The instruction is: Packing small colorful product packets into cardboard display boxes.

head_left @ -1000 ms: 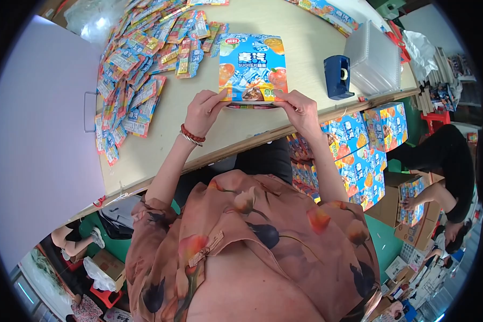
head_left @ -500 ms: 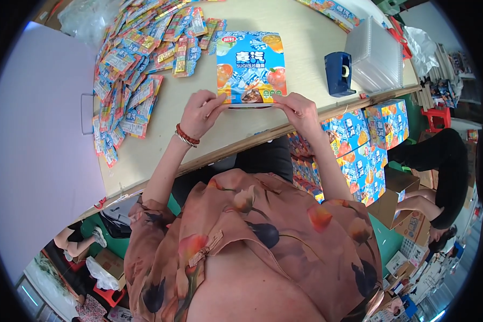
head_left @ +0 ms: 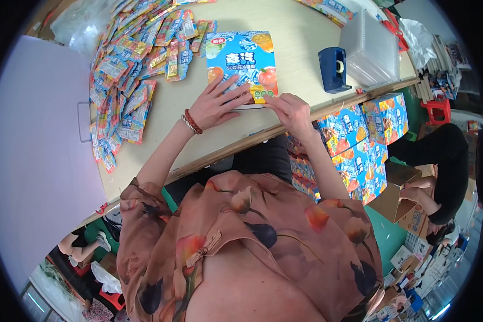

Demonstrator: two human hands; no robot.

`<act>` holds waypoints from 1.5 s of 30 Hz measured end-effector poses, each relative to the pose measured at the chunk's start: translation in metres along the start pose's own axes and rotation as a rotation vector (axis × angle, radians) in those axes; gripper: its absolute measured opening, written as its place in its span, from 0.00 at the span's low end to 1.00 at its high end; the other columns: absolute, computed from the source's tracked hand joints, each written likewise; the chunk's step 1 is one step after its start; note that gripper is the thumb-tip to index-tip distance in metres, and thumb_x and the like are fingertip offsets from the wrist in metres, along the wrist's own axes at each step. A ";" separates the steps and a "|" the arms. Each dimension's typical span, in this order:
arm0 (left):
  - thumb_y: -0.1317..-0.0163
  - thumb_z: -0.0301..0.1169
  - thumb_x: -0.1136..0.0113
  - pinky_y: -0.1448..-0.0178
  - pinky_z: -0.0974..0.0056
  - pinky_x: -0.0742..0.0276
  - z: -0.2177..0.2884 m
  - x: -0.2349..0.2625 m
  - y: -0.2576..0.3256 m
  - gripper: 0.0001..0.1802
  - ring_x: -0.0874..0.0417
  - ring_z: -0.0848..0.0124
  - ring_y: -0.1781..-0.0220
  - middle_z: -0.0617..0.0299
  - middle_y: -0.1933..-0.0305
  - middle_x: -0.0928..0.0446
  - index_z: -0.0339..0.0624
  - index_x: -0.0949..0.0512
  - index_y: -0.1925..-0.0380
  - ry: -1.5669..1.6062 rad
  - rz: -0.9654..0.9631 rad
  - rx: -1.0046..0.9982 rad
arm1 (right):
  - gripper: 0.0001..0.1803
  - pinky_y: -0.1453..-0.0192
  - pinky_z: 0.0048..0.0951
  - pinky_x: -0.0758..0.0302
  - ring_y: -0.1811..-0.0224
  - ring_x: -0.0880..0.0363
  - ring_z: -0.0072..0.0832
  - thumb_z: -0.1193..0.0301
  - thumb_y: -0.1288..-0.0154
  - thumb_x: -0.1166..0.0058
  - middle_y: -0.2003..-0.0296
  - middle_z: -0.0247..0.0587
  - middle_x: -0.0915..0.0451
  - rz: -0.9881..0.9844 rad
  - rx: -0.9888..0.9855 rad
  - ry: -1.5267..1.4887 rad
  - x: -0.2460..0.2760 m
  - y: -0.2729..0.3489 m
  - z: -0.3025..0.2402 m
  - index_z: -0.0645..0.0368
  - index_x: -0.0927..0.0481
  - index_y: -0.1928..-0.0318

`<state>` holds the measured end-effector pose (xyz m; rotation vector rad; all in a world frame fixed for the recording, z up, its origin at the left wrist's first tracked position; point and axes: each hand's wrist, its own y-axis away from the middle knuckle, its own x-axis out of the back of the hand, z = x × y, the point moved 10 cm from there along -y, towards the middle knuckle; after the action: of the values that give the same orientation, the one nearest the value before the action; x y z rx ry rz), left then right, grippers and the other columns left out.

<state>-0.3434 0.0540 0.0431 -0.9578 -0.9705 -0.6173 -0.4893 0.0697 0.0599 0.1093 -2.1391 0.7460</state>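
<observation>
A blue carton (head_left: 244, 51) with fruit pictures lies on the pale table, its near edge toward me. Spread flat, the fingers of my left hand (head_left: 217, 104) rest across the carton's near left part. My right hand (head_left: 292, 111) is closed at the near right corner, thumb and index finger pinching the edge there. A red beaded bracelet (head_left: 192, 122) circles my left wrist. To the left of the carton lies a large heap of colourful candy packets (head_left: 121, 67).
On the right stand a dark blue tape dispenser (head_left: 333, 70) and clear plastic trays (head_left: 370, 51). Below the table edge (head_left: 338, 110), several matching cartons (head_left: 354, 150) are stacked. Further right, a person (head_left: 445, 166) bends over a cardboard box (head_left: 394, 196). A pale panel (head_left: 37, 139) borders the left.
My left hand has let go of the near left corner and spread over the carton's face. My right hand still pinches near the right corner. In the picture, the carton has shifted slightly left.
</observation>
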 end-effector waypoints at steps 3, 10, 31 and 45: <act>0.48 0.35 0.32 0.24 0.49 0.49 0.004 -0.003 0.002 0.37 0.43 0.59 0.25 0.67 0.29 0.37 0.57 0.33 0.35 -0.004 0.025 0.002 | 0.15 0.64 0.34 0.27 0.68 0.23 0.30 0.67 0.47 0.36 0.73 0.33 0.25 0.005 -0.017 0.013 -0.001 0.005 -0.001 0.48 0.17 0.56; 0.46 0.35 0.34 0.24 0.50 0.48 -0.001 -0.002 0.005 0.35 0.41 0.62 0.26 0.71 0.29 0.37 0.60 0.32 0.36 -0.048 0.066 0.021 | 0.20 0.43 0.41 0.32 0.49 0.25 0.32 0.68 0.46 0.37 0.55 0.32 0.23 0.100 -0.009 0.284 0.002 0.016 -0.012 0.46 0.18 0.50; 0.44 0.28 0.40 0.29 0.54 0.39 0.009 0.002 0.006 0.21 0.31 0.62 0.32 0.73 0.38 0.26 0.57 0.21 0.48 -0.177 0.223 0.104 | 0.13 0.39 0.37 0.34 0.47 0.25 0.37 0.78 0.44 0.43 0.54 0.38 0.21 0.332 -0.121 -0.040 0.022 0.020 0.031 0.56 0.19 0.57; 0.44 0.27 0.40 0.30 0.54 0.37 0.010 -0.007 -0.008 0.20 0.31 0.63 0.32 0.73 0.38 0.26 0.57 0.20 0.50 -0.133 0.302 0.185 | 0.15 0.57 0.22 0.31 0.66 0.24 0.19 0.63 0.41 0.38 0.71 0.35 0.18 0.298 -1.050 -0.421 0.114 0.079 0.247 0.65 0.15 0.65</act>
<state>-0.3567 0.0598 0.0427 -0.9642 -0.9585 -0.2087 -0.7602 0.0197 -0.0068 -0.6680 -2.7118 -0.3550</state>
